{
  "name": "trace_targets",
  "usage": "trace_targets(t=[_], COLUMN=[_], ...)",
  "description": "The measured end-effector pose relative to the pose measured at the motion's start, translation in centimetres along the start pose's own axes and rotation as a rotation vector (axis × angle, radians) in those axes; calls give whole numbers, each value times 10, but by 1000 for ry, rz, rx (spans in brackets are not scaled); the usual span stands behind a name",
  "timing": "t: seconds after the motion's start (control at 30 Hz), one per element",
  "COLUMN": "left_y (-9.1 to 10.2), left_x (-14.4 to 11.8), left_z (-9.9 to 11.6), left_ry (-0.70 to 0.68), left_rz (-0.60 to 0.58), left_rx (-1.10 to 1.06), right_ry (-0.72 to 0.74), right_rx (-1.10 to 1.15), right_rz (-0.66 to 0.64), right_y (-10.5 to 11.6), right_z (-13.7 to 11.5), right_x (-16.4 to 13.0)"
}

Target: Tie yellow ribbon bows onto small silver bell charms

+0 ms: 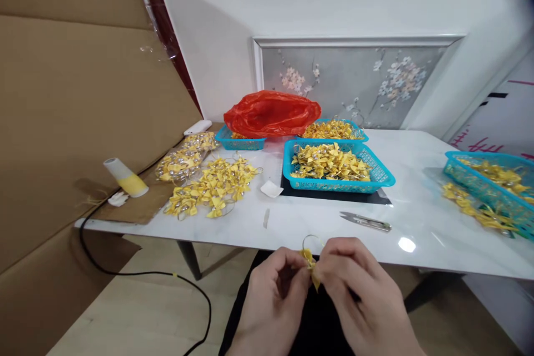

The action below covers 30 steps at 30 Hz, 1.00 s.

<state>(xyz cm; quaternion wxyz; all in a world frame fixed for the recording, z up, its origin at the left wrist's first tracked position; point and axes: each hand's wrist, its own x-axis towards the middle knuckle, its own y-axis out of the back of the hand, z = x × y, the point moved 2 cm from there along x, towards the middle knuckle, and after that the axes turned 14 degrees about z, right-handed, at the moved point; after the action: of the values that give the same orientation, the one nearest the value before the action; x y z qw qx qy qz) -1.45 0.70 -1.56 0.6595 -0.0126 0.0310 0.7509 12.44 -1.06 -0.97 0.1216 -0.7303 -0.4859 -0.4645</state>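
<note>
- A yellow ribbon bow (312,268) is held low in front of the table's near edge, between both hands; a thin wire-like loop (306,239) stands up from it.
- By the left hand (275,286), the bow's left side is pinched between thumb and curled forefinger.
- By the right hand (361,289), its right side is pinched with the fingertips.
- This one piece seems to be mid-work; whether a bead is already fixed to it is hidden by the fingers.
- Many similar beaded bows are heaped loose at left (212,186), and more are held in the middle blue basket (334,185) and the right blue basket (494,192).
- Which of these are finished and which are left cannot be judged.
- The thread snips (366,221) are left unheld on the white table (308,217), near the right hand.
</note>
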Motion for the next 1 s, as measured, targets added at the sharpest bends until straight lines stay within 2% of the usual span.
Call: trace_targets(t=[0.1,0.17,0.23,0.33,0.43,0.57,0.7,0.77,0.9,1.0], left_y=[1,3,3,3,0,-3,-6,-6,-6,-5], left_x=[-3,-4,-4,-3,-4,-7,-8,-8,-7,-8], left_z=[0,-1,-5,-9,-8,-1,1,2,3,5], left_ry=[25,81,127,165,220,285,317,319,312,311], left_rz=[-11,-8,2,-6,-19,-17,18,23,-2,-16], left_rx=[-44,-109,-178,-264,-339,-369,-372,-392,-440,-486], right_ry=[-253,-447,-580,-713,-738,-661,-490,-332,61,115], right_rx=[200,324,414,575,675,631,510,437,147,48], right_rz=[-52,-43,-28,-24,-16,-20,-30,-72,-142,-142], right_y=[3,3,3,0,-5,-7,-1,4,10,9], right_z=[12,19,24,29,32,35,37,35,26,23], right_x=[3,2,-1,-8,-11,-10,-10,-9,-5,-4])
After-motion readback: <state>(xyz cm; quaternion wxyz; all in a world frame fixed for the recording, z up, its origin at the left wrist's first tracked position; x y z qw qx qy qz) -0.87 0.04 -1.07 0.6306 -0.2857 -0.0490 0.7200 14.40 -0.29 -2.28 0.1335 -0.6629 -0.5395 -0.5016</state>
